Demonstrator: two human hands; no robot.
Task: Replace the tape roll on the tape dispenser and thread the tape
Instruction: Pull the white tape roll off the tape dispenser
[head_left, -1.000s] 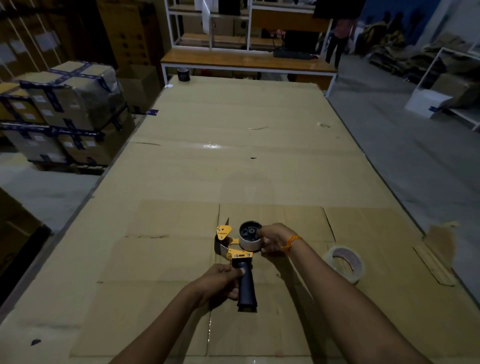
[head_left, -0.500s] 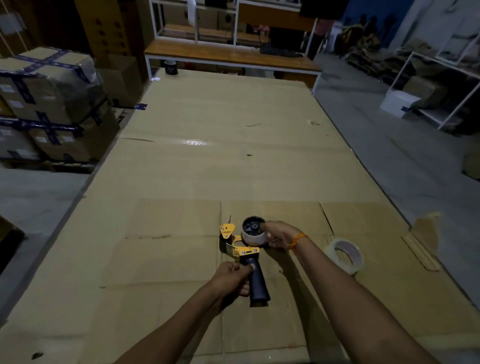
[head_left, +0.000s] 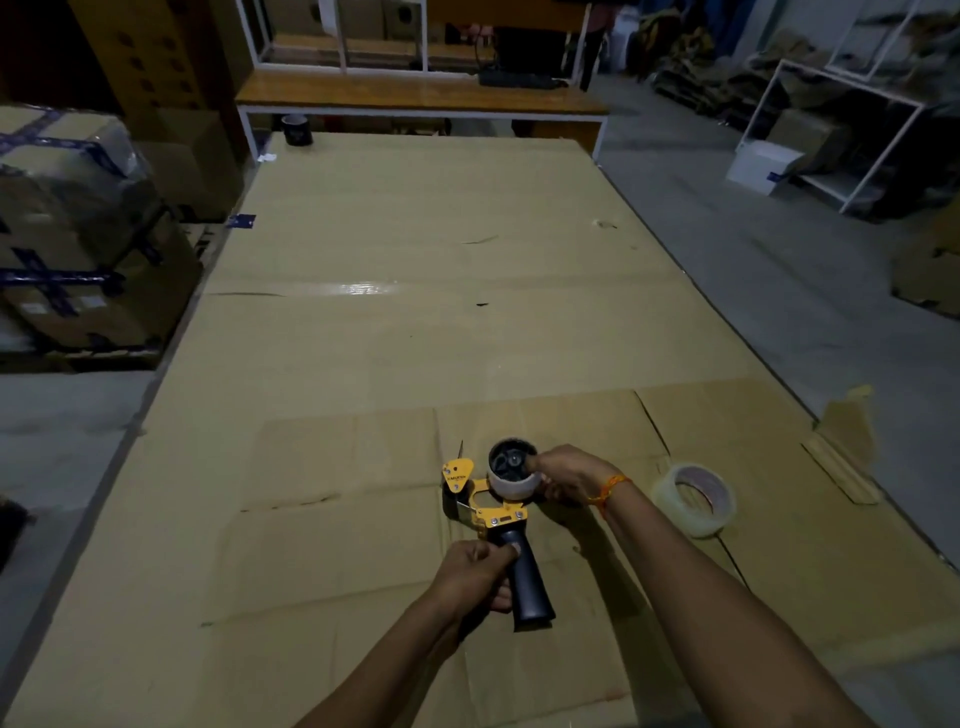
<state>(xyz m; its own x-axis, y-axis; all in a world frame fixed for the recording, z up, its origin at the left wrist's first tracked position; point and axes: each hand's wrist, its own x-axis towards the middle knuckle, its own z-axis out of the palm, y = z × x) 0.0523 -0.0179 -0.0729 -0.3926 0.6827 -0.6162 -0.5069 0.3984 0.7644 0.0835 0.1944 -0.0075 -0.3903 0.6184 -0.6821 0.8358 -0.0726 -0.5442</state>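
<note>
A yellow tape dispenser (head_left: 488, 506) with a black handle lies on the cardboard-covered table (head_left: 415, 312) near its front edge. My left hand (head_left: 475, 571) is closed around the handle. A pale, nearly used-up roll core (head_left: 511, 480) sits on the dispenser's black hub, and my right hand (head_left: 563, 473) grips that core from the right side. A fresh roll of clear tape (head_left: 693, 499) lies flat on the table just right of my right wrist.
A dark tape roll (head_left: 297, 130) stands at the table's far left corner. Taped cartons (head_left: 67, 228) are stacked on the left. A wooden bench (head_left: 421, 96) stands beyond the table, white racks (head_left: 831, 135) at the right, a loose cardboard scrap (head_left: 847, 441) on the right edge.
The view has shifted slightly. The dispenser's handle has swung a little to the right. Both hands keep their holds on the handle and the core.
</note>
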